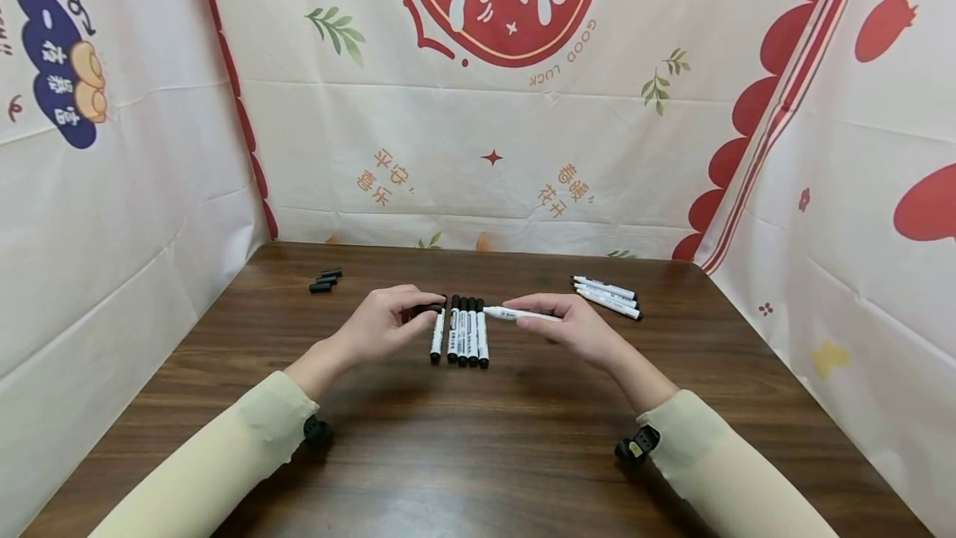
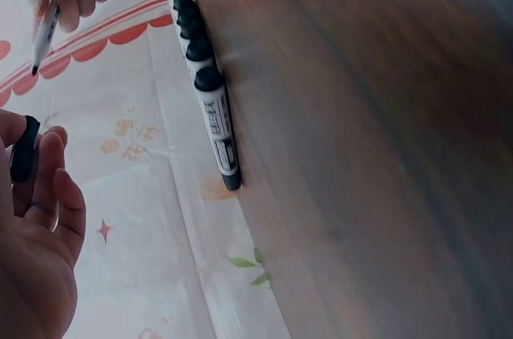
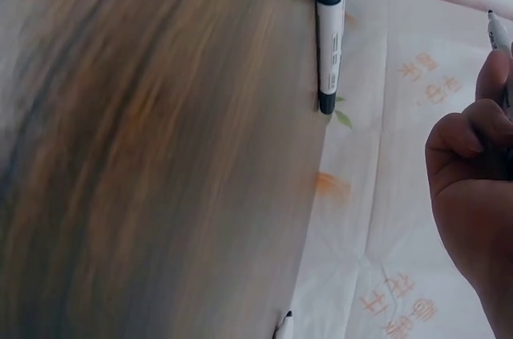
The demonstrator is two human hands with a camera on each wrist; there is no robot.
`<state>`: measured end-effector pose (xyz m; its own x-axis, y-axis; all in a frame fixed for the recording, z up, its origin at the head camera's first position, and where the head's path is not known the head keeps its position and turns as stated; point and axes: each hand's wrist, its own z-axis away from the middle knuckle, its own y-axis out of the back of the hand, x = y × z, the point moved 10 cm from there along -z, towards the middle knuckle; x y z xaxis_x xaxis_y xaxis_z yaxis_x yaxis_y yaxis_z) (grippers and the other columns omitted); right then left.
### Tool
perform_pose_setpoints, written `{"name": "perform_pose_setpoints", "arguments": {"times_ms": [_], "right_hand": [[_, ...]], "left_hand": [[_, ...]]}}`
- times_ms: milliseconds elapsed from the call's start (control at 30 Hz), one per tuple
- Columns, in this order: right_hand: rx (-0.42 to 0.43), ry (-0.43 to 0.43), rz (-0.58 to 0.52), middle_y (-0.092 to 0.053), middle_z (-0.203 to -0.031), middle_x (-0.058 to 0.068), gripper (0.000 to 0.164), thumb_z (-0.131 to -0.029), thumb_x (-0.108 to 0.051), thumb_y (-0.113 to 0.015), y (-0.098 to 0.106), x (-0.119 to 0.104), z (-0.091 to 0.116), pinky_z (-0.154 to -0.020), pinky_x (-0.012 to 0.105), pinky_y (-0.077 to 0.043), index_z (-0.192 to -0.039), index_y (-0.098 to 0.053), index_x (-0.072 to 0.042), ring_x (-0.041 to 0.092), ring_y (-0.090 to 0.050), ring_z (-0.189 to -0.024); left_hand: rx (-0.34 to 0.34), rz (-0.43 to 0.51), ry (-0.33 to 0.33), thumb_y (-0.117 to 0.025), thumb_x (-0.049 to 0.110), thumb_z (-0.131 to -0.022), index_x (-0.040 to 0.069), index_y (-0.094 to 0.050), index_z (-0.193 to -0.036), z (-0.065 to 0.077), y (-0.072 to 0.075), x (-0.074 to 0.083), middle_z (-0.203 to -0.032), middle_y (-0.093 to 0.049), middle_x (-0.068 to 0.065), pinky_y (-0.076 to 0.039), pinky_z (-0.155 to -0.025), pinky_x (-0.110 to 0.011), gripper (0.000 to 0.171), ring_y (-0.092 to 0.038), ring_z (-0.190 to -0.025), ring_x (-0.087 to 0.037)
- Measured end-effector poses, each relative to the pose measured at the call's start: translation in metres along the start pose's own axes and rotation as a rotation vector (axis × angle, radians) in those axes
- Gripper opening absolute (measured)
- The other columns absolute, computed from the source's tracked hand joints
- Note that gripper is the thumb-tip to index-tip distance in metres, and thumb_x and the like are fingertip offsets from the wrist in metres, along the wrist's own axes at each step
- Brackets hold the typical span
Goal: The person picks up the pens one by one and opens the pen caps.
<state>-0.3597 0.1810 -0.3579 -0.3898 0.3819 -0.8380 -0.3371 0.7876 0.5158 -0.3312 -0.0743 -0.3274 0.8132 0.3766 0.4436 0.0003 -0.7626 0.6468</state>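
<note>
My left hand (image 1: 381, 324) pinches a black marker cap (image 2: 26, 151) between thumb and fingers, above the left end of a row of markers. A white whiteboard marker (image 1: 502, 313) without its cap is in my right hand (image 1: 578, 329), its dark tip pointing left towards the cap. Cap and tip are apart. Between the hands lie several capped white markers (image 1: 467, 335) side by side on the table, black caps at the far end. One marker (image 1: 436, 339) lies slightly left of them, its far end partly covered by the left hand.
Several loose black caps (image 1: 321, 287) lie at the back left of the brown wooden table (image 1: 463, 447). At the back right are several uncapped white markers (image 1: 608, 297). Printed cloth (image 1: 485, 123) hangs behind the table and along both sides.
</note>
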Motion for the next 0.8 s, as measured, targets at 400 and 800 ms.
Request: {"name": "perform_pose_setpoints", "arguments": {"times_ms": [400,800], "right_hand": [[0.054,-0.047,0.038,-0.074,-0.131,0.020,0.035,-0.105,-0.033,-0.077,0.023,0.022,0.003,-0.084,0.044,-0.061,-0.139,-0.077,-0.026,0.035,-0.070,-0.102],[0.121,-0.093,0.079,-0.073,-0.117,0.016,0.037,-0.108,-0.033,-0.073,0.049,0.044,0.005,-0.072,0.027,-0.050,-0.142,-0.074,-0.021,0.020,-0.063,-0.092]], "left_hand": [[-0.017,-0.020,0.111,-0.070,0.011,-0.108,0.011,-0.077,-0.137,0.013,0.023,-0.027,-0.110,-0.079,-0.007,-0.054,-0.068,-0.028,0.029,-0.060,-0.075,-0.006],[-0.016,-0.045,0.334,-0.072,0.018,-0.109,0.014,-0.076,-0.132,0.034,0.054,-0.068,-0.095,-0.075,0.001,-0.053,-0.066,-0.028,0.024,-0.063,-0.075,-0.013]]}}
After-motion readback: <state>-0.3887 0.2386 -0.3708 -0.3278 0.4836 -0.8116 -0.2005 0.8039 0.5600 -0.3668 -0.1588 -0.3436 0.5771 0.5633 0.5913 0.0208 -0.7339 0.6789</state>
